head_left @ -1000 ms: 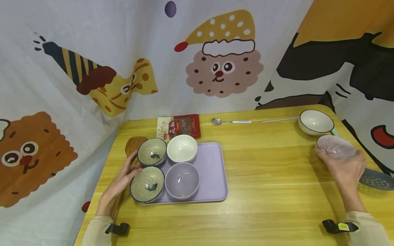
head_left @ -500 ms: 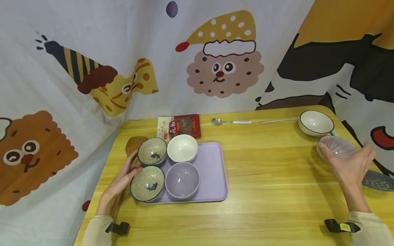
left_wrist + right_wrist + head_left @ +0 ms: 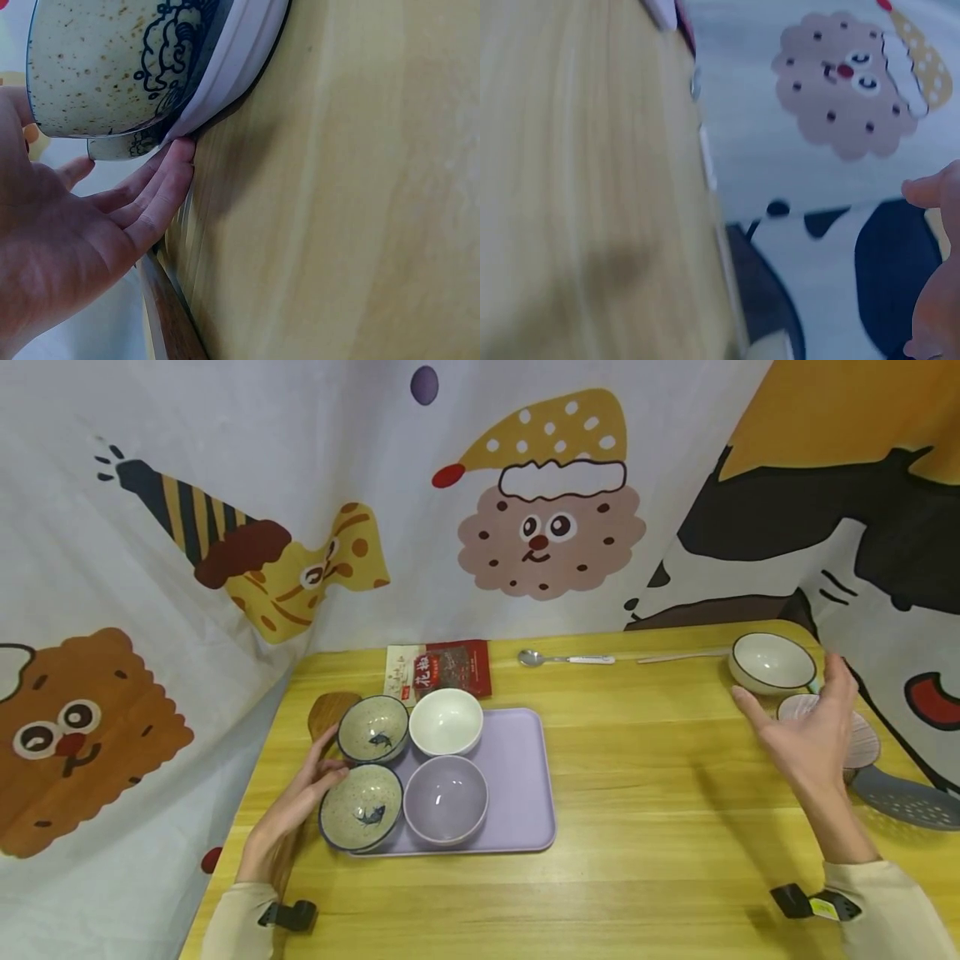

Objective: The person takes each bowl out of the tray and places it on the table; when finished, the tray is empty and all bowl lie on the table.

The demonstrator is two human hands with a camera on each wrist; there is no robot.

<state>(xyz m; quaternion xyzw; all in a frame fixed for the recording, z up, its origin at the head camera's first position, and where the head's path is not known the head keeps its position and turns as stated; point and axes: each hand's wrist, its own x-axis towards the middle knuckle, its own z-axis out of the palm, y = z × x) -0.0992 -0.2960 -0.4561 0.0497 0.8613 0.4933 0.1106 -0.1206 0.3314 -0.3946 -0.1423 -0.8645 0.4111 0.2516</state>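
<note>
- left hand (image 3: 288,814) lies flat on the table (image 3: 645,827), fingers straight and relaxed, tips touching the near-left edge of the lilac tray (image 3: 525,777) right under the near speckled fish bowl (image 3: 362,807); it holds nothing. the left wrist view shows the fingertips (image 3: 176,161) against the tray lip (image 3: 240,67) below that bowl (image 3: 112,67).
- best use for that hand looks like steadying: keep it flat against the tray side so the tray doesn't slide when another bowl goes down.
- tray carries four bowls in its left half: near speckled one, purple bowl (image 3: 446,799) just beside it, far speckled fish bowl (image 3: 372,740), plain white bowl (image 3: 446,721). right half of the tray is bare, likely the spot for more.
- right hand (image 3: 806,739) is up off the table, fingers spread wide, gripping nothing, in front of the pink ribbed bowl (image 3: 862,739) and reaching toward the dark-rimmed white bowl (image 3: 772,662) at the far right corner.
- right wrist view is blurred; only a fingertip (image 3: 930,191) and backdrop show, can't judge contact from it.
- judgement: come over the rim, thumb inside and fingers outside, lift straight up. the pink bowl and the grey slotted spatula (image 3: 911,797) are close, so don't sweep sideways.
- far side: spoon (image 3: 562,657), chopsticks (image 3: 678,654), red spice packet (image 3: 442,670); wooden spatula (image 3: 326,710) left of the tray.
</note>
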